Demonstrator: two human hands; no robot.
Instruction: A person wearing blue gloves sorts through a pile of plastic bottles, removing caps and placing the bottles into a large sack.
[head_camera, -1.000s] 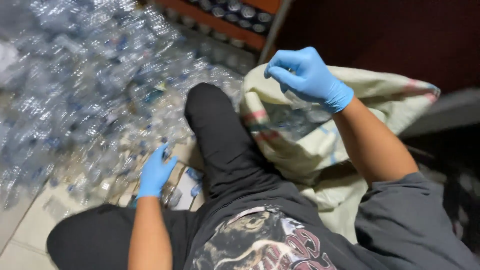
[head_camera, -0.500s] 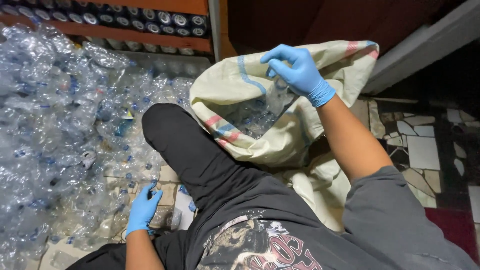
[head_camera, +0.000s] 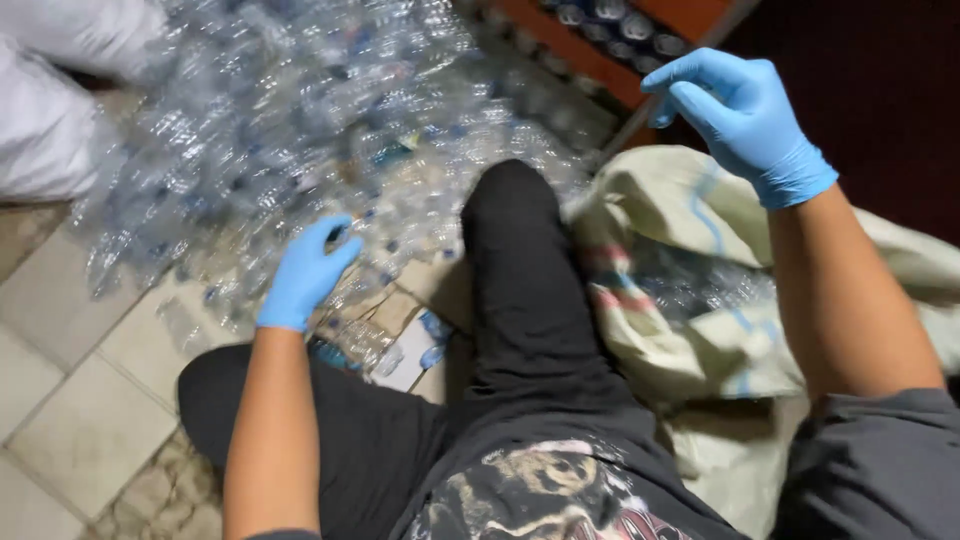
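I sit on the floor with black-trousered legs spread, both hands in blue gloves. My left hand (head_camera: 305, 270) reaches into the near edge of a big heap of clear crushed plastic bottles (head_camera: 300, 110), fingers spread over the bottles, nothing clearly gripped. My right hand (head_camera: 745, 120) hovers above the open mouth of a cream woven sack (head_camera: 690, 330) with red and blue stripes; its fingers are loosely curled and hold nothing. Several clear bottles lie inside the sack (head_camera: 700, 285).
White filled sacks (head_camera: 60, 100) stand at the far left. A wooden rack with rows of bottles (head_camera: 620, 40) runs along the back. Beige floor tiles (head_camera: 90, 400) lie at the left. My right knee (head_camera: 510, 200) rises between heap and sack.
My right hand has lifted off the sack's rim and now hangs above it. My left hand has moved forward and up into the bottle heap. The view swung left.
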